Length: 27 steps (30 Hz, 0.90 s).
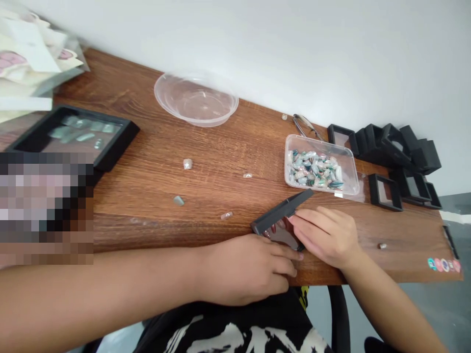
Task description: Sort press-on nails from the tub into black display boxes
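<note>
A black display frame (281,214) with a clear film window stands tilted near the table's front edge. Dark reddish, glossy nail-shaped pieces show behind or on its film. My right hand (327,235) grips its right side, with thumb and fingertips at the window. Along the lower left side lies my left hand (253,267), its fingers curled against the frame's bottom edge; part of its grip is hidden. Just beyond the frame is a clear plastic box (351,171) of green, white and pink false nails (312,169).
Loose small pieces lie about, including a whitish one (187,164) and a grey-green one (178,200). A clear round lid or dish (196,100) and glasses (307,126) sit near the wall. Black frames (386,144) are piled right; a larger frame (117,142) and bags (33,63) lie left.
</note>
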### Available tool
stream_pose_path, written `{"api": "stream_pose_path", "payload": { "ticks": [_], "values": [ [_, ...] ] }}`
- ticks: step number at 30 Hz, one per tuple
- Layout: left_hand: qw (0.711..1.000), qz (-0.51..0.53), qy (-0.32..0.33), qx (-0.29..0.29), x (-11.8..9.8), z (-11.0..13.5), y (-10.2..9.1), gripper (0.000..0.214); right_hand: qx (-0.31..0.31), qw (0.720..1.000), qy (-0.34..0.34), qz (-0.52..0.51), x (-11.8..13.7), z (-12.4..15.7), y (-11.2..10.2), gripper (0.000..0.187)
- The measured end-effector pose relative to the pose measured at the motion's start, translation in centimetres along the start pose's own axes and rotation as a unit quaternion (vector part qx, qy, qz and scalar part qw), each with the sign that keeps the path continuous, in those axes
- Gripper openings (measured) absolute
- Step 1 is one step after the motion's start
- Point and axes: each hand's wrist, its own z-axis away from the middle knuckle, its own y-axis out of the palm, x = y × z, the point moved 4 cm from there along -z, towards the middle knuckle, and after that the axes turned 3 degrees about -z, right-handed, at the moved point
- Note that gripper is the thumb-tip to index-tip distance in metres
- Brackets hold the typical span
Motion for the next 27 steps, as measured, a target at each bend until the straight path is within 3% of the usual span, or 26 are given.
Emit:
{"api": "stream_pose_path", "payload": {
  "ticks": [6,13,19,27],
  "values": [
    [1.000,-0.012,0.008,-0.007,-0.1,0.0,-0.1,0.009,0.033,0.999,0.019,-0.015,0.0,-0.1,0.8,0.016],
    [1.000,-0.025,0.017,-0.006,-0.1,0.1,-0.1,0.014,0.077,0.990,0.035,-0.114,-0.7,0.2,1.2,0.015],
    [1.000,-0.022,0.004,0.007,0.0,0.1,0.0,0.016,0.077,0.981,0.055,-0.169,-1.3,0.3,1.2,0.013],
    [1.000,-0.017,0.008,-0.009,0.0,0.1,0.0,0.016,0.058,0.985,0.047,-0.158,-1.1,0.2,0.9,0.012]
  ]
}}
